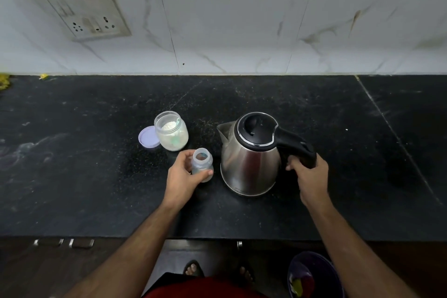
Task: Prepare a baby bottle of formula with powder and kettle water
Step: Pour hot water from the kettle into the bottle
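in my right hand (310, 173) the kettle (250, 164) handle looks like glossy black plastic; ahead of that grip its body is brushed, shiny steel. my left hand (183, 176) wraps a translucent, cloudy plastic bottle (202, 161). beyond it, a clear glossy jar (171, 132). the countertop (96, 164) looks like speckled matt black stone.

Dim, soft light; wide-angle edge distortion.
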### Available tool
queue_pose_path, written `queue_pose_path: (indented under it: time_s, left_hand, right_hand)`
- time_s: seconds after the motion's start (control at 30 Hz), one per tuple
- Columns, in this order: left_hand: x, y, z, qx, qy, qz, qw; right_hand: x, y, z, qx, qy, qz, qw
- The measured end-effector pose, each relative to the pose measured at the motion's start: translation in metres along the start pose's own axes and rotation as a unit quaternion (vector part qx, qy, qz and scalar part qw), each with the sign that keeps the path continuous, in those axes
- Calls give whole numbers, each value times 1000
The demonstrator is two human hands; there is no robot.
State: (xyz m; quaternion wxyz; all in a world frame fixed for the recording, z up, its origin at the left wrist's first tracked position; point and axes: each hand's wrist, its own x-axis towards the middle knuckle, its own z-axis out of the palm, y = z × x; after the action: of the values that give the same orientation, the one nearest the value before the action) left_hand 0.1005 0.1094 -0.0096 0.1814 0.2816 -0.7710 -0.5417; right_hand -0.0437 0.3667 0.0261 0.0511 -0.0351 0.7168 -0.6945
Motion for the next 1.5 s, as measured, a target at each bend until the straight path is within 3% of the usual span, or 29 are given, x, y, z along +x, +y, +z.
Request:
queue_pose_path:
  time_s: [0.17,0.33,0.9,1.5]
  left_hand:
    - [-5,6,3,-41,-4,6,999]
    - [0,15,-6,-76,-22,-4,997]
    - [14,35,-28,-42,-78,-13,996]
    - [23,47,-23,-59,-103,-6,993]
  right_hand:
    - [6,-12,-3,-66,-42,-21,997]
    - [15,-33,18,-74,-16,-43,996]
    - [46,-90,18,-224,-56,-166,959]
    - [47,-138,30,-261,-78,-216,938]
